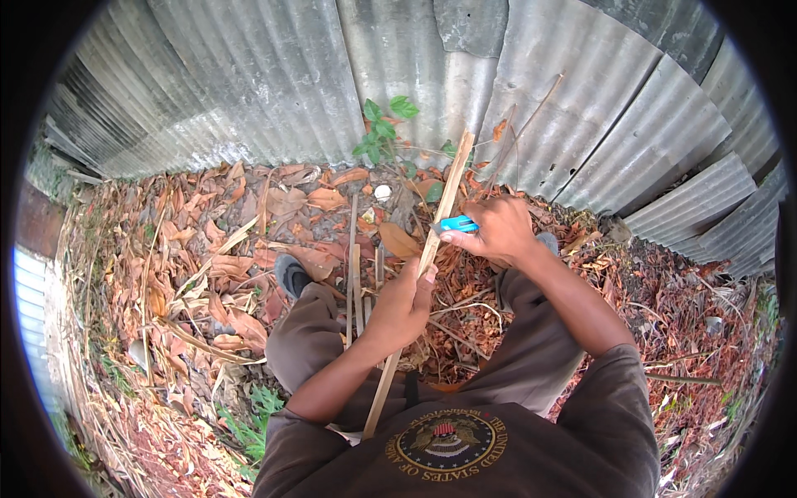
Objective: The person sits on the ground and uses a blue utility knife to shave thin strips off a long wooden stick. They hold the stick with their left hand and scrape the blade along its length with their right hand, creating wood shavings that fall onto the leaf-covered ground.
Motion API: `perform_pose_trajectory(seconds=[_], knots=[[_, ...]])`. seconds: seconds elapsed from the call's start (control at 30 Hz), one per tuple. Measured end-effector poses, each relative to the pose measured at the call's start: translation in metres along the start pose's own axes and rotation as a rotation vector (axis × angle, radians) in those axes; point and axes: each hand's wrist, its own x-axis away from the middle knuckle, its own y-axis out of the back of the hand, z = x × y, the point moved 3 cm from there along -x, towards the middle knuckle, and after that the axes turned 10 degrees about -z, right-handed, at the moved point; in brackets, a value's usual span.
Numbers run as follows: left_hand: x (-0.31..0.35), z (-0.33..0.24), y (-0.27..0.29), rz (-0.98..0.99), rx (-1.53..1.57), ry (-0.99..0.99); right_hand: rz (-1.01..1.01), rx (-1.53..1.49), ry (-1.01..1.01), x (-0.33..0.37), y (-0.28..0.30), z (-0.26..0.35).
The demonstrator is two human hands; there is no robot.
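Note:
A long, narrow wooden strip (452, 182) slants from my lap up toward the metal wall. My left hand (402, 309) is closed around it near its middle. In my right hand (501, 231) is a blue utility knife (458, 224), gripped by its handle. The knife's tip meets the strip a little above my left hand. Several thinner wooden sticks (353, 270) lie on the ground between my legs, left of the strip. My fingers hide part of the knife handle.
Corrugated metal sheets (249, 83) stand as a wall ahead and to the right. Dry leaves (241, 266) cover the ground. A small green plant (378, 133) grows at the wall's foot, and a thin twig (535, 112) leans there. My left shoe (291, 275) rests among the leaves.

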Motion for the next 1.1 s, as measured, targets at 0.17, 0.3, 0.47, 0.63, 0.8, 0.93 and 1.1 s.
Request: perform_pose_trajectory(seconds=[0.17,0.3,0.47,0.63,0.8,0.93,1.1], knots=[[-0.002,-0.004,0.002,0.024,-0.052,0.031,-0.056,0.029,0.009,-0.003,-0.007,-0.006],[-0.001,-0.001,0.000,0.039,-0.020,0.064,-0.123,0.007,0.048,-0.005,-0.012,-0.011],[-0.002,-0.006,-0.003,0.056,-0.003,0.074,-0.115,0.065,0.018,-0.011,-0.007,-0.026],[0.000,-0.005,-0.005,0.077,0.018,0.087,-0.156,0.100,0.040,-0.015,-0.008,-0.036],[-0.001,-0.005,-0.004,0.087,0.029,0.058,-0.166,0.111,0.021,-0.019,-0.008,-0.045],[0.016,-0.012,-0.012,0.185,0.107,0.021,-0.022,0.208,-0.544,-0.029,0.000,-0.092],[0.028,-0.006,-0.020,0.253,0.190,0.007,-0.255,0.235,-0.877,0.025,0.027,-0.191]])
